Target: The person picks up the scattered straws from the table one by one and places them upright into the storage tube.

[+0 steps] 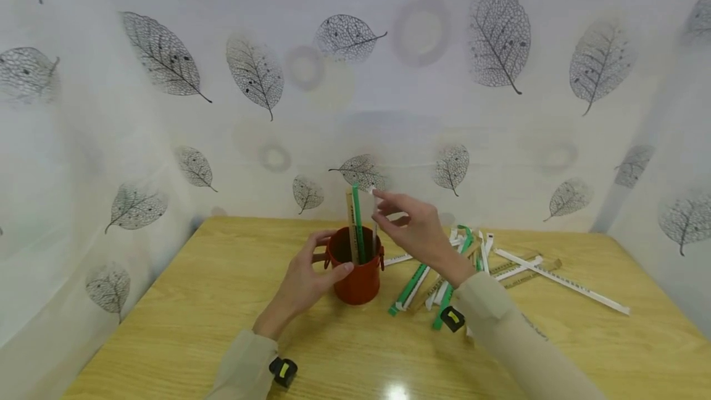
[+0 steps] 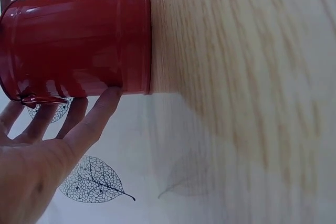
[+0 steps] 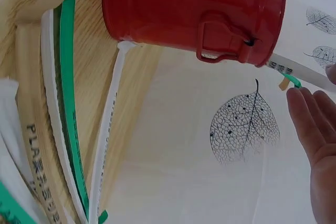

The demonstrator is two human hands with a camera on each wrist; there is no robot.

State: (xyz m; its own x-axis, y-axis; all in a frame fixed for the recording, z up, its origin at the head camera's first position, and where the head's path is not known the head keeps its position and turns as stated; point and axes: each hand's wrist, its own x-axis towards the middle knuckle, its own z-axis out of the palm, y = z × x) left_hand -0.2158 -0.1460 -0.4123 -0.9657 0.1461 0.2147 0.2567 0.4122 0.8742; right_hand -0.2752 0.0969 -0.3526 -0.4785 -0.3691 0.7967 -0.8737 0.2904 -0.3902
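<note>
A red metal bucket stands upright on the wooden table. My left hand holds it from the left, thumb across the near side and fingers round the far side. Inside lean a brown paper-wrapped straw and a green one. With thumb and fingertips, my right hand pinches a white paper-wrapped straw, its lower end inside the bucket. A small wire handle shows on the bucket's side in the right wrist view. The straws' lower ends are hidden by the bucket wall.
Several white, green and brown wrapped straws lie in a loose pile to the right, such as a long white straw and a green straw, partly under my right forearm. A leaf-patterned sheet rises behind the table.
</note>
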